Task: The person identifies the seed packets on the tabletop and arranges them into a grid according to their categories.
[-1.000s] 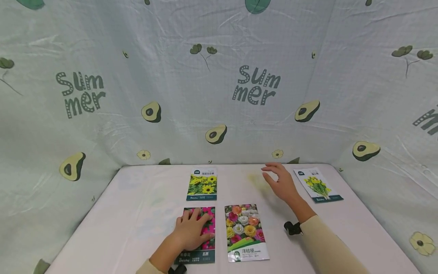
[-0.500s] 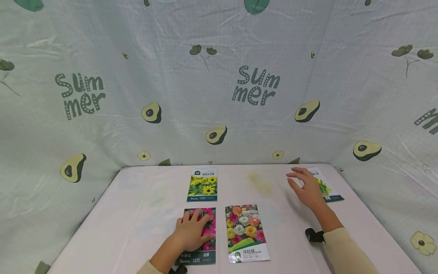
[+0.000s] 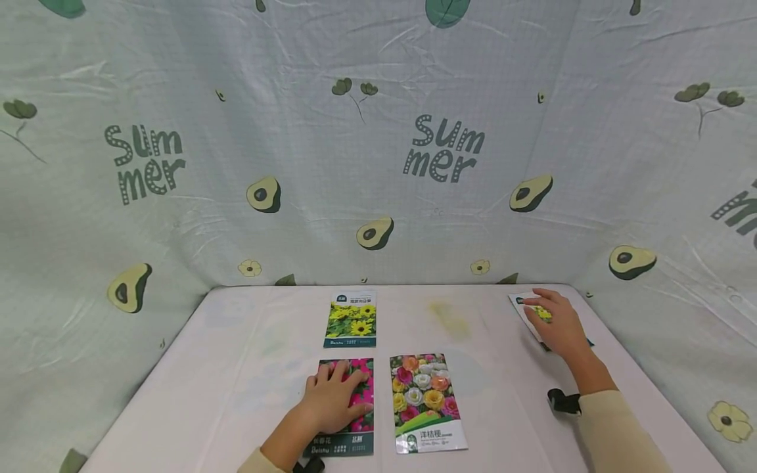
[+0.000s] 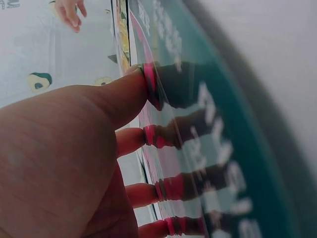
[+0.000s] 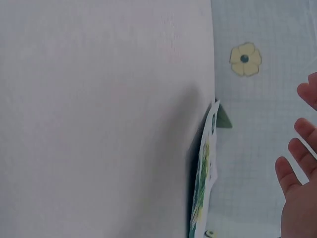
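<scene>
the right hand [image 3: 558,327] is over the yellow-flower seed packet [image 3: 523,303] at the far right corner of the table [image 3: 236,368], fingers relaxed and reaching across its face; from the right wrist view the fingers [image 5: 297,168] look spread and apart from the packet's edge [image 5: 203,183], so it hovers or just brushes it, not a grip yet. the left hand [image 3: 334,401] lies flat on the pink-flower seed packet [image 3: 361,394] near the front, straight fingertips [image 4: 133,89] pressing its glossy face, pinning it. the sunflower packet [image 3: 350,320] lies just beyond it, the mixed-rose packet [image 3: 426,401] just beside it on the right. looks like the reach-and-pick step on that far packet; the next move calls for getting fingers under or against an edge of a thin flat sachet, probably by sliding it or pressing and curling. compared with a second ago, the right hand has travelled from mid-table, near the yellowish stain [image 3: 449,315], out to the right and now covers most of the packet; the left hand has not moved.
</scene>
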The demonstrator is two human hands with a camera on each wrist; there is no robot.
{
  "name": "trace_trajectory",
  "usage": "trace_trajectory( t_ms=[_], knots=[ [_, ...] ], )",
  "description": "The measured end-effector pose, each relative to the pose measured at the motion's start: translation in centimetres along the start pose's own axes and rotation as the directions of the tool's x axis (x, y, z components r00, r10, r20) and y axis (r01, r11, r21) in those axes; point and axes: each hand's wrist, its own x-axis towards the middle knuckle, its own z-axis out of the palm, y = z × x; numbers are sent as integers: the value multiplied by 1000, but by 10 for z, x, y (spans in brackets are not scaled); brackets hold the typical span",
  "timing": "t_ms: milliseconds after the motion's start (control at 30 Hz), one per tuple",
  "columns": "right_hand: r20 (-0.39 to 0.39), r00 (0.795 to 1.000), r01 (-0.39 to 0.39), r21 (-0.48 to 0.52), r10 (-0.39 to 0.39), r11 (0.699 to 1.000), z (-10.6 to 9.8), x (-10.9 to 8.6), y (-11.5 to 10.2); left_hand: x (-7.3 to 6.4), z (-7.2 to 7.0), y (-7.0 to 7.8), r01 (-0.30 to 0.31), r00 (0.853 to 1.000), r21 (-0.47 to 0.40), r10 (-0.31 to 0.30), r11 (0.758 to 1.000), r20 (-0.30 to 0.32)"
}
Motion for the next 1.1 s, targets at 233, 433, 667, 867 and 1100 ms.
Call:
trace_trajectory(
  t_ms=[233, 433, 667, 867, 1100],
  knots=[
    [24, 999, -30, -41, 31, 999, -1, 5, 21, -1, -2, 1, 9, 1000, 3, -9, 1000, 7],
    [40, 998, -53, -33, 55, 998, 1, 9, 36, -1, -3, 2, 4, 1000, 13, -4, 1000, 8],
    [138, 986, -83, -80, 93, 993, 2, 15, 46, -1, -3, 2, 7, 1000, 28, -8, 1000, 20],
    [238, 966, -77, -97, 99, 992, 5, 20, 54, -1, -3, 2, 4, 1000, 39, -5, 999, 24],
    [248, 960, -100, -126, 129, 987, 5, 24, 56, -1, -5, 4, 7, 999, 33, -8, 999, 38]
  ],
)
